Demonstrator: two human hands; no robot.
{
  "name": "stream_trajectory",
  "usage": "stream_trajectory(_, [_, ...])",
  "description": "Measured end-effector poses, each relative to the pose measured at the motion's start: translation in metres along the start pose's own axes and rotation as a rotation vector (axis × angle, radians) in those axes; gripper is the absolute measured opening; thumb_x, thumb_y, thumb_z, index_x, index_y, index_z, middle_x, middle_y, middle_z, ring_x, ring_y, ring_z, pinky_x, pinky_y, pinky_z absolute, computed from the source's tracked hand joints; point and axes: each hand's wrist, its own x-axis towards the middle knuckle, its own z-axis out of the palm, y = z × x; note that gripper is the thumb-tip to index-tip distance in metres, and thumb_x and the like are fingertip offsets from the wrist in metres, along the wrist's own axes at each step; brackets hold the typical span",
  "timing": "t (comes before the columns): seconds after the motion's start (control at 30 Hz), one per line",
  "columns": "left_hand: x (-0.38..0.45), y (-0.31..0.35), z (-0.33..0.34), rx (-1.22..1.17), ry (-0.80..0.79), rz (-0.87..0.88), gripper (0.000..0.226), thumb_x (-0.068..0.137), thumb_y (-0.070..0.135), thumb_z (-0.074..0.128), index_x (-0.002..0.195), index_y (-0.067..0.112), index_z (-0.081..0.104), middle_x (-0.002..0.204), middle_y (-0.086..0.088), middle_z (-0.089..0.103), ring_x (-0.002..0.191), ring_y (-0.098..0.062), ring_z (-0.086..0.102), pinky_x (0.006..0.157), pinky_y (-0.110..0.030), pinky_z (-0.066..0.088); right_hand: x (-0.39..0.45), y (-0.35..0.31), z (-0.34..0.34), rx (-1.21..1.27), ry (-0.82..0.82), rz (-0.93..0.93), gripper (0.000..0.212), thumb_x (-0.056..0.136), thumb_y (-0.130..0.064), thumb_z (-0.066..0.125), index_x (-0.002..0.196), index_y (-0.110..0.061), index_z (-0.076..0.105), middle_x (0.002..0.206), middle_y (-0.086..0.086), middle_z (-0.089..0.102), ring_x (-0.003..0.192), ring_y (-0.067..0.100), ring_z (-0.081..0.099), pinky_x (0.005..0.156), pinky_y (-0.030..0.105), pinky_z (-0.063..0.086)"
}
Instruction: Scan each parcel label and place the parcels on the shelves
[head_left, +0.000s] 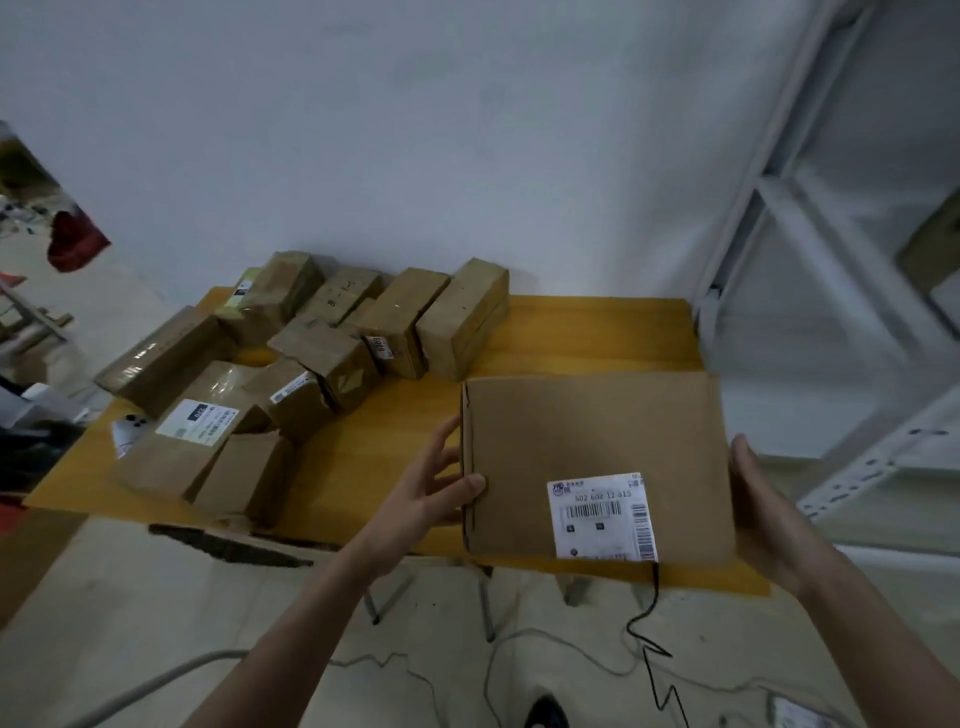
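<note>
Hands (769, 514) around flat labelled parcel (592, 441)

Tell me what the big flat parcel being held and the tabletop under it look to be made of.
Flat parcel: brown corrugated cardboard by the look, matte, with a folded seam along its left edge and a white paper label.
Tabletop: yellow-orange, smooth, faintly streaked like wood grain; probably wood or laminate, cannot tell which.

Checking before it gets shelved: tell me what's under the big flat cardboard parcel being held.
Under the big flat cardboard parcel shows the yellow wooden table; a black cord trails from its near edge. Whatever lies directly beneath is covered.
</note>
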Motion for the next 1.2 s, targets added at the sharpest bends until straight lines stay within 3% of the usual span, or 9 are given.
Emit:
stream_trajectory(0.07, [-0.015,0.006,0.011,-0.004,-0.044,0.003,0.084,0.064,0.053,0.07,0.135,0.056,0.027,0.134,0.007,0.052,0.111,-0.013,0.063,0.082,-0.035,0.058,-0.044,-0.004,-0.003,-0.028,-0.077,-0.063,0.101,0.05,-0.077,0.074,0.131,-0.021,0.053,0.122,0.005,0.067,0.112,0.023,0.064,0.077,0.033,0.058])
stream_trajectory(0.17, [-0.039,0.014,0.031,0.02,-0.104,0.023,0.072,0.068,0.052,0.069,0.126,0.064,0.028,0.129,0.018,0.053,0.11,-0.007,0.062,0.08,-0.03,0.057,-0.099,0.003,-0.009,-0.1,-0.03,-0.106,0.119,0.023,-0.068,0.087,0.128,-0.025,0.051,0.118,0.0,0.069,0.108,0.02,0.066,0.074,0.029,0.058])
stream_trajectory(0.4, [-0.079,0.03,0.1,0.094,-0.263,0.165,0.066,0.091,0.041,0.061,0.147,0.045,0.026,0.135,0.017,0.054,0.12,-0.005,0.056,0.088,-0.03,0.054,-0.21,0.023,-0.034,-0.115,0.264,-0.271,0.116,0.019,-0.063,0.088,0.123,-0.025,0.054,0.111,0.001,0.071,0.098,0.02,0.069,0.067,0.027,0.058])
stream_trajectory(0.63, [-0.093,0.067,0.21,0.386,-0.206,0.411,0.073,0.084,0.062,0.054,0.147,0.044,0.021,0.149,0.025,0.029,0.137,0.001,0.03,0.113,-0.026,0.033,-0.302,0.001,-0.062,-0.036,0.604,-0.45,0.088,0.034,-0.057,0.088,0.109,-0.022,0.057,0.108,0.01,0.069,0.085,0.025,0.068,0.058,0.032,0.056])
stream_trajectory(0.73, [-0.099,0.102,0.265,0.555,-0.159,0.637,0.067,0.088,0.061,0.048,0.144,0.053,0.011,0.151,0.037,0.001,0.132,0.023,0.008,0.101,0.0,0.016,-0.325,-0.022,-0.08,-0.012,0.734,-0.57,0.127,0.009,-0.072,0.083,0.118,-0.016,0.051,0.104,0.005,0.066,0.087,0.024,0.064,0.062,0.036,0.051])
stream_trajectory(0.8, [-0.104,0.129,0.302,0.601,-0.191,0.735,0.068,0.086,0.068,0.043,0.143,0.056,0.009,0.146,0.045,-0.012,0.123,0.035,-0.005,0.1,-0.004,0.014,-0.336,-0.045,-0.088,0.026,0.757,-0.663,0.11,0.03,-0.059,0.09,0.122,-0.017,0.047,0.11,0.007,0.064,0.088,0.02,0.061,0.069,0.037,0.049])
stream_trajectory(0.9, [-0.103,0.167,0.353,0.615,-0.286,0.825,0.062,0.09,0.064,0.046,0.142,0.059,0.013,0.147,0.045,-0.012,0.131,0.026,-0.003,0.113,-0.021,0.02,-0.345,-0.082,-0.108,0.033,0.851,-0.769,0.064,0.068,-0.023,0.083,0.119,-0.018,0.045,0.108,0.003,0.062,0.091,0.017,0.059,0.085,0.048,0.051])
stream_trajectory(1.03, [-0.09,0.21,0.402,0.655,-0.26,0.904,0.074,0.087,0.064,0.051,0.147,0.055,0.007,0.145,0.043,-0.023,0.142,0.009,-0.005,0.118,-0.039,0.024,-0.349,-0.131,-0.13,-0.048,0.943,-0.906,0.078,0.06,-0.035,0.077,0.126,-0.018,0.04,0.117,0.004,0.055,0.106,0.025,0.056,0.087,0.045,0.05])
stream_trajectory(1.2, [-0.062,0.271,0.446,0.634,-0.189,0.997,0.096,0.08,0.066,0.058,0.149,0.051,-0.007,0.144,0.041,-0.03,0.143,0.005,-0.007,0.115,-0.04,0.021,-0.344,-0.202,-0.161,-0.211,0.967,-1.147,0.072,0.068,-0.028,0.08,0.123,-0.024,0.035,0.119,-0.002,0.052,0.103,0.013,0.054,0.083,0.032,0.049])
